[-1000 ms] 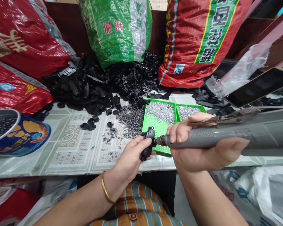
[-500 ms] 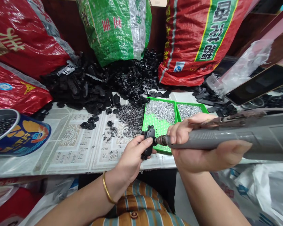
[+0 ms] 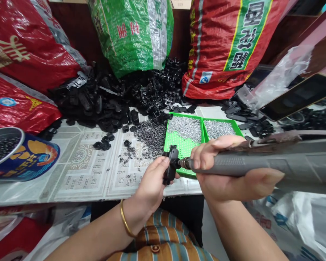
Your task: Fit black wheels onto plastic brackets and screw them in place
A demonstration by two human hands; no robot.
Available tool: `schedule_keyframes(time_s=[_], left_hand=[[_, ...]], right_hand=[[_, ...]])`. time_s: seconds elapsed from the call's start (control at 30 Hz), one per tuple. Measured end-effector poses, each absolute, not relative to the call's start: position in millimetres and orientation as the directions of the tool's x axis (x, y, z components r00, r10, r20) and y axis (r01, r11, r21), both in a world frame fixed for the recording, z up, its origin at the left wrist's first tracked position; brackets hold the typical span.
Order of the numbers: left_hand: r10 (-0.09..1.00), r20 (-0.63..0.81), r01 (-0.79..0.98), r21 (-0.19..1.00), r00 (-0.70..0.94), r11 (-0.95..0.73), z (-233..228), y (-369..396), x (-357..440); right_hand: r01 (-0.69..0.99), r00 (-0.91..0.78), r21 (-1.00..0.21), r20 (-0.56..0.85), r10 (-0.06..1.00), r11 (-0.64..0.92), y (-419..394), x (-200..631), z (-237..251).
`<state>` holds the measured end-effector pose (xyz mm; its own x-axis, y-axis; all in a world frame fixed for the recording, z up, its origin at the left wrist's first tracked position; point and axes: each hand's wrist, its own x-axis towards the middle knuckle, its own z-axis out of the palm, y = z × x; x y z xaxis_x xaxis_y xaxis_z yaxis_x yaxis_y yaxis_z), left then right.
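At frame centre, her left hand [image 3: 152,181] pinched a small black plastic part [image 3: 171,165]; her right hand [image 3: 228,174] was clenched round a grey electric screwdriver [image 3: 260,163], bit against it. Heaps of black parts [image 3: 111,98] across the worktop's [image 3: 78,174] back looked undone.

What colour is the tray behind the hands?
Bright green tray, partly covered with silvery screws; the head view shows it.

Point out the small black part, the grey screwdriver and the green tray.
small black part [image 3: 171,167], head view, its middle.
grey screwdriver [image 3: 233,165], head view, its ribbed grip.
green tray [image 3: 183,146], head view, its bare perforated floor.
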<state>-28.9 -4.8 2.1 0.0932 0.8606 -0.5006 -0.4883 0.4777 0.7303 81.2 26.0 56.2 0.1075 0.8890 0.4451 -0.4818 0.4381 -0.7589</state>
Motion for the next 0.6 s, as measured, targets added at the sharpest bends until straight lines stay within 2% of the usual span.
schedule_keyframes(time_s=[0.47, 0.6], left_hand=[[0.891, -0.446, -0.455, 0.779, 0.080, 0.431, -3.4, -6.6, -25.5], [0.909, -0.411, -0.432, 0.809, 0.068, 0.398, -9.6, -4.9, -21.4]], right_hand=[[-0.474, 0.030, -0.764, 0.484, 0.875, 0.439, 26.8, 79.7, 47.5], [-0.421, -0.017, -0.818, 0.440, 0.898, 0.392, 23.4, 87.5, 53.8]])
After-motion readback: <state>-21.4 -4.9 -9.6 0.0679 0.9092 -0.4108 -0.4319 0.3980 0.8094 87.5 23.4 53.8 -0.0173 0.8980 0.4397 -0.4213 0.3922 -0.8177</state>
